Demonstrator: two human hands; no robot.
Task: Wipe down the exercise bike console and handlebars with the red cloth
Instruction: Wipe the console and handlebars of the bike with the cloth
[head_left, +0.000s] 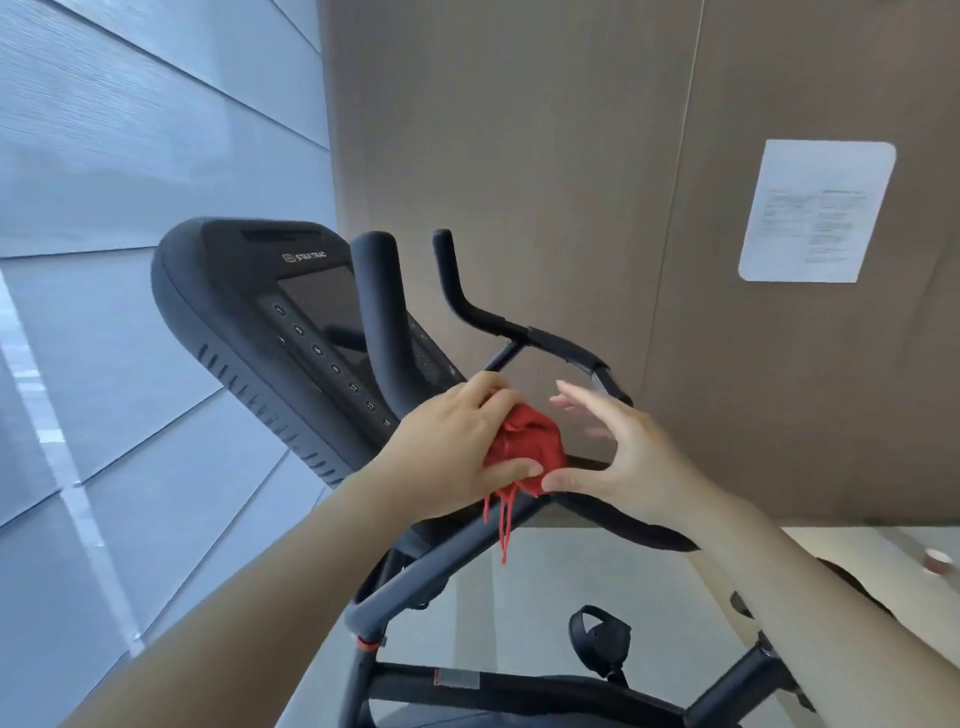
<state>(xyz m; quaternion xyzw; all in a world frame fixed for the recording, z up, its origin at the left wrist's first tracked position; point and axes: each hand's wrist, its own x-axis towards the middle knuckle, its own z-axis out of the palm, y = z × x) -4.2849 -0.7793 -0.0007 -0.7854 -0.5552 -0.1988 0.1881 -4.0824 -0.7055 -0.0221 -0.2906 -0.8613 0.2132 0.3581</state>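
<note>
Where the two hands meet over the handlebars (519, 322), much of the red cloth (530, 447) is hidden: it is bunched into a ball, and only its crumpled top and a few loose red threads hanging below show. The left hand (447, 457) has its grip closed on the cloth, thumb pressed against the underside, fingers curled over the far side out of sight. The right hand (618, 457) is open, fingers spread and slightly blurred, its thumb tip touching the cloth's lower edge. The cloth sits just above the junction of the handlebar tubes, beside the lower corner of the console (270, 322).

On the console, "STAR TRAC" reads clearly above the dark screen; a column of small numbered buttons runs down its left side, their digits hard to make out. One upright handlebar horn covers part of the screen. A white sheet of paper (815, 210) on the brown wall (545, 130) carries printed text too faint to read. A pedal (597, 636) with a strap shows below, and the bike's frame is cut off at the bottom edge.
</note>
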